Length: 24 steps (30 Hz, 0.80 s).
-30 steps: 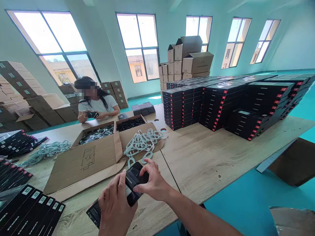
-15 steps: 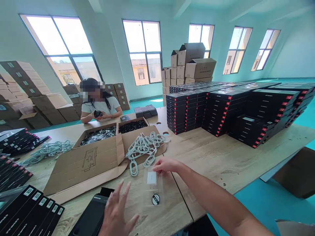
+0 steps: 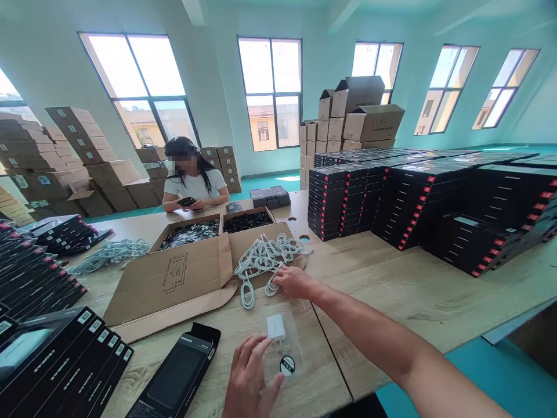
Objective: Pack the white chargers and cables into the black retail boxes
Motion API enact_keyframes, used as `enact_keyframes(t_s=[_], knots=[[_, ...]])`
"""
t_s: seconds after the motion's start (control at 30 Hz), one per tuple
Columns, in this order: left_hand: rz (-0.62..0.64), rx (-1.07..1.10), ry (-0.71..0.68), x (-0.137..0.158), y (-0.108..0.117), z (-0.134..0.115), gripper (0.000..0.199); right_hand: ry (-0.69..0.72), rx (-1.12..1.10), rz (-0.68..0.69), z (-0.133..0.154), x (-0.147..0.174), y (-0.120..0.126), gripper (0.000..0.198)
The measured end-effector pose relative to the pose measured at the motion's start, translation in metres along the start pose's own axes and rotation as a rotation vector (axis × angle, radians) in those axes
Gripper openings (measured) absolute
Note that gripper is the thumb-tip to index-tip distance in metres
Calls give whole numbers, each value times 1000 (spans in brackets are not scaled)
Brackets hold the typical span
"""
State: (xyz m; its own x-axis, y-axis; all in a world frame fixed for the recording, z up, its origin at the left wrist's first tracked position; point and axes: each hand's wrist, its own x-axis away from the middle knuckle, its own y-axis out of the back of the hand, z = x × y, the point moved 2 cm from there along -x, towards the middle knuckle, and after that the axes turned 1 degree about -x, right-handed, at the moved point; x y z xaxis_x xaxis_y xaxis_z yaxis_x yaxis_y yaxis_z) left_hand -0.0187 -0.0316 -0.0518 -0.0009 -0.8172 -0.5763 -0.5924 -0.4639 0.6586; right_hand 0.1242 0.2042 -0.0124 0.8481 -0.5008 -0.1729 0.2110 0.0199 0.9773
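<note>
A clear plastic tray (image 3: 298, 337) lies flat on the table in front of me. In it sit a white charger plug (image 3: 275, 328) and a round black-and-white piece (image 3: 287, 366). My left hand (image 3: 250, 374) is at the tray's left side, fingers and thumb spread, with the fingertips over its edge near the plug and the round piece. Farther forward, my right hand (image 3: 296, 282) reaches into a pile of coiled white cables (image 3: 261, 258), its fingertips closed on a cable loop. To the left lies a black box (image 3: 178, 371) with its end flap up.
Behind the cables, an opened carton (image 3: 174, 278) holds small parts in two sections. Stacks of black boxes stand at the right (image 3: 404, 203) and left (image 3: 82, 360). More cables (image 3: 113, 255) lie at left. Across the table, a person (image 3: 195, 180) holds a dark item.
My right hand has left the tray and moved forward to the cables. My left hand has moved right, from beside the black box to the tray. The view has turned slightly left.
</note>
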Motion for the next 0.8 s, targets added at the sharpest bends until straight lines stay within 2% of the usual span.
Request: enact_keyframes(t_s=[0.1,0.2,0.27,0.37,0.5,0.57,0.63,0.7,0.8], knots=[[-21,92,193,-5,4,2,37,-15,44,-7,-1,10,-2,19],[-53,209,491,-20,12,8,54,-53,30,-16,3,18,0,17],[-66,302,626,-38,15,12,66,-98,-3,-23,7,22,2,18],[1,352,622,-70,10,18,63,-248,-66,-33,14,23,5,24],[84,318,555,-92,-10,19,52,-589,-166,-36,21,10,9,39],[96,315,521,-88,-20,17,50,-740,-242,-31,22,-4,11,38],[89,327,503,-79,-25,14,54,-835,-337,-26,21,-17,14,34],[67,355,515,-68,-25,14,57,-882,-447,-37,17,-22,15,36],[7,433,574,-59,-17,16,58,-884,-639,-111,11,-9,17,31]])
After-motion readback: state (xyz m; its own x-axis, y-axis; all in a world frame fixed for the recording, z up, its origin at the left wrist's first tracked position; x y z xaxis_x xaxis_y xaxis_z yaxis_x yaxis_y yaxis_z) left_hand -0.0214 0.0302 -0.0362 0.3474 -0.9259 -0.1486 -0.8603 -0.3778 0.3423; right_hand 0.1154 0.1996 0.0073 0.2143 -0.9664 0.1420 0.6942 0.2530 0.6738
